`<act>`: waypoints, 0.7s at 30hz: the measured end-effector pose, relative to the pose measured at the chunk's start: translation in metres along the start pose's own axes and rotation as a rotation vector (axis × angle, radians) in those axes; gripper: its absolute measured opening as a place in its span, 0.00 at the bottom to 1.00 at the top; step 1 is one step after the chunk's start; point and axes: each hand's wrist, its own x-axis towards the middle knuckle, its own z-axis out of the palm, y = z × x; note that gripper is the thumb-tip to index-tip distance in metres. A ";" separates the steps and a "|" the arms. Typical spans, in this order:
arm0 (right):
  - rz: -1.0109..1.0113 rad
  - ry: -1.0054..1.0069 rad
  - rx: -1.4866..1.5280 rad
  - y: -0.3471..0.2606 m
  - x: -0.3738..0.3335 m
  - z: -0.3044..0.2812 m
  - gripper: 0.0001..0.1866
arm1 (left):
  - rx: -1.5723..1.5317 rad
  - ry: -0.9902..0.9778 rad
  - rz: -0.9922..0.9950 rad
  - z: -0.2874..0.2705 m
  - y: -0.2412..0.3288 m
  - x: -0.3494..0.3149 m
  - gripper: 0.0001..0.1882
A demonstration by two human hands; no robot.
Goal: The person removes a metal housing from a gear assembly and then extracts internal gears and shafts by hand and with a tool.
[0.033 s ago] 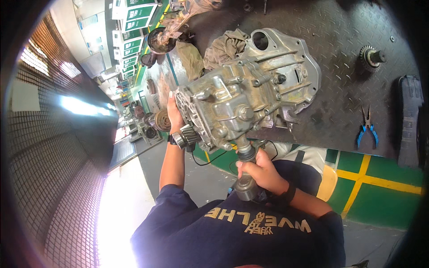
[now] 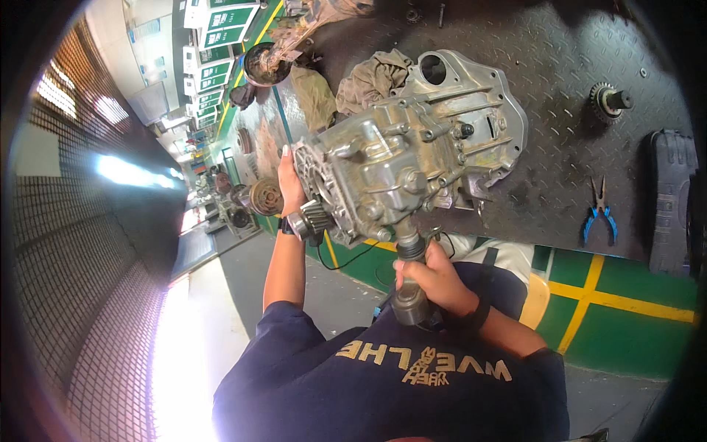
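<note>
A grimy metal gearbox point(image 2: 390, 162) lies across the bench edge, its wide bell housing point(image 2: 497, 103) farther right. My left hand point(image 2: 292, 188) is closed against its left end flange, with most fingers hidden behind the casting. Beside that wrist, a toothed gear point(image 2: 317, 217) with a bearing sticks out of the flange. My right hand point(image 2: 434, 278) wraps round a metal shaft point(image 2: 412, 306) with a cup-shaped end. The shaft points toward me from the gearbox's near side, below a ribbed dark collar point(image 2: 410, 247).
On the dark tread-plate bench point(image 2: 545, 199) are blue-handled pliers point(image 2: 599, 208), a loose gear on a stub point(image 2: 608, 100) and a black case point(image 2: 672, 199). Crumpled cloth point(image 2: 375, 77) sits behind the gearbox. Mesh fencing point(image 2: 81, 243) runs along the left.
The gearbox's near side and the shaft have shifted slightly right and away from me. My hands keep their hold, and the view has moved a little.
</note>
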 end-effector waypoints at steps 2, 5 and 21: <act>0.036 0.018 -0.178 0.000 -0.001 0.004 0.12 | 0.217 -0.040 0.107 -0.014 0.002 0.003 0.27; 0.029 0.108 -0.218 0.012 -0.004 0.022 0.17 | 0.051 -0.037 0.021 -0.030 0.004 0.005 0.29; 0.029 0.198 -0.846 0.039 -0.018 0.085 0.18 | 0.140 -0.078 0.237 -0.097 -0.012 -0.001 0.29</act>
